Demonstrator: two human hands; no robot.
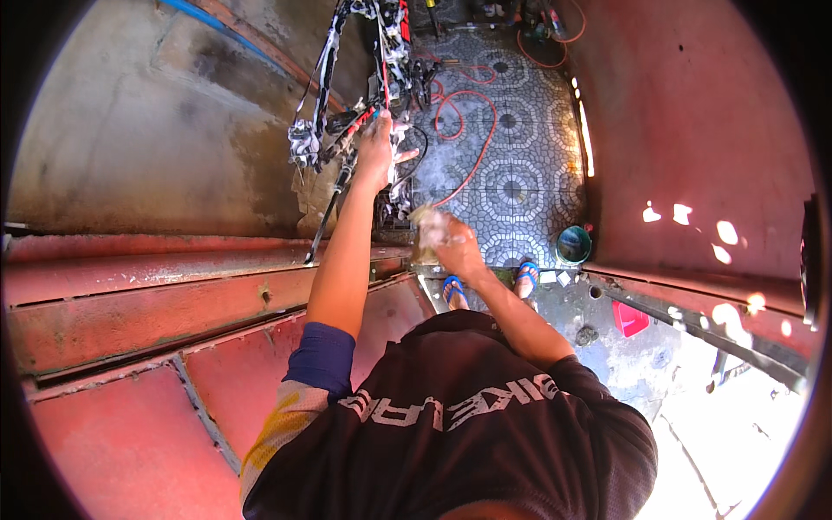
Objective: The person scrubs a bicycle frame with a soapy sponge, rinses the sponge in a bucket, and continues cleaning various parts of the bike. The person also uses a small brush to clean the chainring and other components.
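Observation:
A bicycle frame [329, 65], black with red parts and streaked with white foam, stands upright against the wall at the upper left. My left hand [376, 156] is closed on a foamy part of it, one finger sticking out to the right. Lower and to the right, my right hand [459, 251] holds a yellowish, foam-covered sponge [428, 232], apart from the frame as far as I can see. Motion blurs the sponge and the fingers around it.
A thin orange hose [490, 130] loops over the patterned tile floor [511, 186]. A dark bucket [573, 245] stands right of my feet in blue flip-flops, with a pink-red scoop or basin [630, 319] nearer. Red metal panels [693, 130] rise on the right.

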